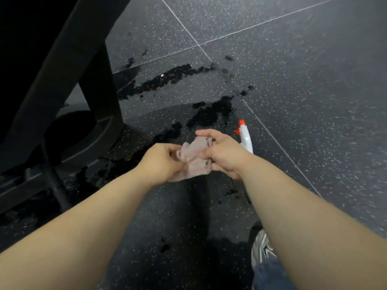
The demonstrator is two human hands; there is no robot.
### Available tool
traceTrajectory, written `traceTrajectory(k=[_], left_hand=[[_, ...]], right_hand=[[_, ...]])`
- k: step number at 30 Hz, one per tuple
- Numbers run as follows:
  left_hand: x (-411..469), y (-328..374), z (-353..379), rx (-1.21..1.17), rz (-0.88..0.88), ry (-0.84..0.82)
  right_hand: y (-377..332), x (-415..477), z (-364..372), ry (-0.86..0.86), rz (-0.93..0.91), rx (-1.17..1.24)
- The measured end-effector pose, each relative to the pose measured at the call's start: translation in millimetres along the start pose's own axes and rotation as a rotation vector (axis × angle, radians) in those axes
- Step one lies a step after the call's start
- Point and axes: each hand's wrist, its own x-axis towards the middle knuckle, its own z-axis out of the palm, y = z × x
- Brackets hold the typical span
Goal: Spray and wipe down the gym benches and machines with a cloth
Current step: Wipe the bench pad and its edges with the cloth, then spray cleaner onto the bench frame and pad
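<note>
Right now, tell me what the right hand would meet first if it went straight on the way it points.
The right hand grips the cloth, so that comes first. Beyond it, probably the wet floor patch before the machine frame; depth is unclear.

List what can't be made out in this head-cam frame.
- Spray bottle: head view, lower body hidden behind the right hand; fill level unknown.
- Cloth: bunched between left hand and right hand, which cover its edges.
- Machine: underexposed, cut off by top and left edges; type unclear.
- Shoe: partly behind the right forearm.
</note>
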Motion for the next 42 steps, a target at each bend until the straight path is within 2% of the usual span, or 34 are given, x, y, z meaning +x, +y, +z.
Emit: traceTrajectory(k=[2, 4, 6, 8, 10, 12, 14, 19, 23, 29, 32, 34, 36, 38, 42], left_hand=[[-1.9, 5.1, 7.1, 0.295, -0.01, -0.029], [-0.1, 5.3, 16.3, 0.427, 0.02, -0.078], [3.2, 7.5, 21.7, 0.487, 0.054, -0.048], [6.6, 12.9, 23.2, 0.408, 0.067, -0.018], [7.9, 19.8, 22.8, 0.282, 0.073, -0.022], [6.6, 28.4, 18.0, 0.196, 0.063, 0.01], [4.1, 35.1, 9.6, 0.084, 0.032, 0.018], [-1.0, 39.4, -13.7, 0.042, 0.057, 0.0], [-6.9, 48.9, -34.1, 0.087, 0.122, 0.141], [-21.6, 45.3, -46.4, -0.057, 0.129, 0.295], [-32.8, 50.2, -47.9, -0.072, 0.188, 0.4], [-41.5, 60.0, -53.3, -0.091, 0.251, 0.466], [-52.7, 71.3, -63.5, -0.103, 0.308, 0.53], [-60.2, 79.7, -76.4, -0.136, 0.316, 0.589], [-76.7, 87.4, -100.7, -0.197, 0.301, 0.655]], right_hand=[[-6.6, -9.1, -27.0, -0.073, 0.199, -0.251], [-10.1, -20.1, -57.9, -0.118, 0.495, -0.58], [-3.4, -25.7, -87.3, -0.036, 0.654, -0.782], [16.5, -21.6, -107.2, 0.207, 0.527, -0.906], [39.6, -14.5, -111.0, 0.386, 0.286, -0.78], [55.4, -4.0, -102.0, 0.372, 0.119, -0.598], [62.0, 10.4, -88.2, 0.361, 0.03, -0.509], [47.7, 25.4, -63.3, 0.492, -0.09, -0.513], [41.0, 14.6, -56.7, 0.51, -0.123, -0.499], [5.7, -3.2, -40.2, 0.727, -0.228, -0.47], [-23.0, -17.2, -36.1, 0.806, -0.305, -0.357], [-48.3, -27.8, -34.2, 0.812, -0.361, -0.197], [-78.7, -40.7, -28.8, 0.727, -0.422, -0.092], [-108.8, -52.8, -19.7, 0.608, -0.479, -0.118], [-162.2, -80.4, 3.0, 0.485, -0.595, -0.242]])
